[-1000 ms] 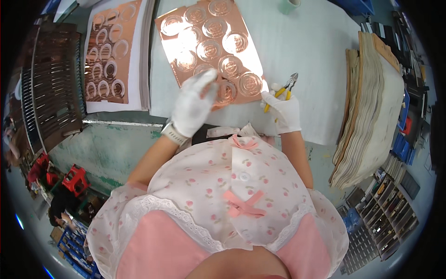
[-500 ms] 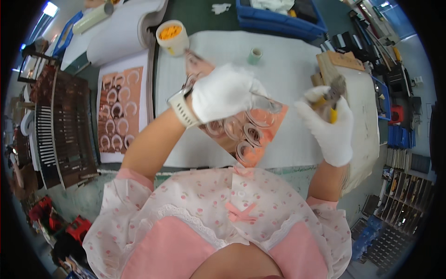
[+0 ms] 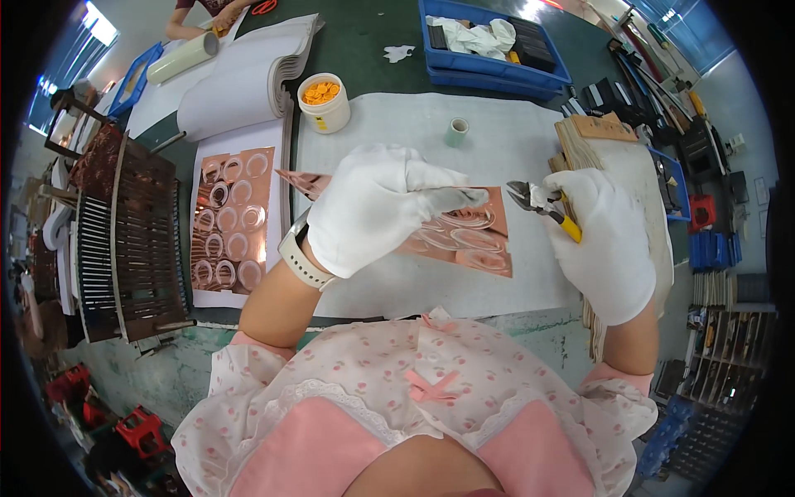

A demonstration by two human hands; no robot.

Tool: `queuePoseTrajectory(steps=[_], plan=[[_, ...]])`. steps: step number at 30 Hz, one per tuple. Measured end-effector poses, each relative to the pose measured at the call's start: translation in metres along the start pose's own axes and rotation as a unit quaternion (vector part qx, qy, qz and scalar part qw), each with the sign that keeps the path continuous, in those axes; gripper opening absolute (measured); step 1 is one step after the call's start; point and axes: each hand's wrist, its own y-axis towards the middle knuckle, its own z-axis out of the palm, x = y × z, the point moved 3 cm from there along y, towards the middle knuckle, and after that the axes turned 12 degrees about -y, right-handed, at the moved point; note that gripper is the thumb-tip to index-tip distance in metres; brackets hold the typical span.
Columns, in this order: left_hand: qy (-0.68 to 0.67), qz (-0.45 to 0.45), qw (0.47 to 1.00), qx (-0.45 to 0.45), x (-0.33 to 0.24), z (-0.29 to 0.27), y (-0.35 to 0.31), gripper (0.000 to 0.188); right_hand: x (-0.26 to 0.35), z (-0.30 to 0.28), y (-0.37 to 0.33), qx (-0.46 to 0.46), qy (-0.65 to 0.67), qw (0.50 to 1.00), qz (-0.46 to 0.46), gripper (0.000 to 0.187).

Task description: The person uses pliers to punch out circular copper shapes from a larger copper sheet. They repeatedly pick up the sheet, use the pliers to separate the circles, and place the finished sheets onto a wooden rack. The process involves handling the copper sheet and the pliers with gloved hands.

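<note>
In a white glove, my left hand (image 3: 373,207) grips a thin copper-coloured sheet (image 3: 472,248) with ring shapes on it, held tilted above the white-covered table. One pointed corner of the sheet sticks out left of the glove; its middle is hidden behind my fingers. My right hand (image 3: 604,240), gloved too, is closed around a pair of cutting pliers (image 3: 567,225) with yellow handles. Their dark jaws point left and stand a little apart from the sheet's right edge. A second copper sheet with rings (image 3: 233,219) lies on white paper to the left.
A white tub of orange pieces (image 3: 324,103) and a small pale green roll (image 3: 456,132) stand beyond my hands. Blue trays (image 3: 497,74) sit at the back, a stack of boards (image 3: 609,137) at the right, a slatted rack (image 3: 137,240) at the left. Another person's hand (image 3: 228,18) shows at far left.
The sheet has turned from hanging slanted to lying nearly edge-on. My right hand has swung the pliers round, so the jaws now face the sheet. The view has shifted a little.
</note>
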Motion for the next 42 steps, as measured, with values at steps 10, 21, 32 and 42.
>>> queuePoseTrajectory(steps=[10, 21, 32, 42], plan=[[0.014, -0.012, 1.0, -0.01, 0.003, 0.008, -0.003, 0.026, 0.007, -0.008, 0.001, -0.017, -0.048, 0.998, -0.036, 0.025], [0.087, 0.06, 0.994, -0.023, -0.003, 0.008, -0.003, 0.041, 0.009, -0.013, 0.0, -0.022, -0.082, 0.994, -0.061, 0.015], [0.081, 0.042, 0.996, -0.016, 0.003, 0.015, -0.002, 0.039, 0.002, -0.014, 0.001, 0.029, -0.154, 0.985, -0.071, 0.013], [0.069, 0.051, 0.996, -0.001, 0.011, 0.033, 0.011, 0.04, -0.033, -0.009, 0.006, 0.048, -0.108, 0.993, -0.02, 0.018]])
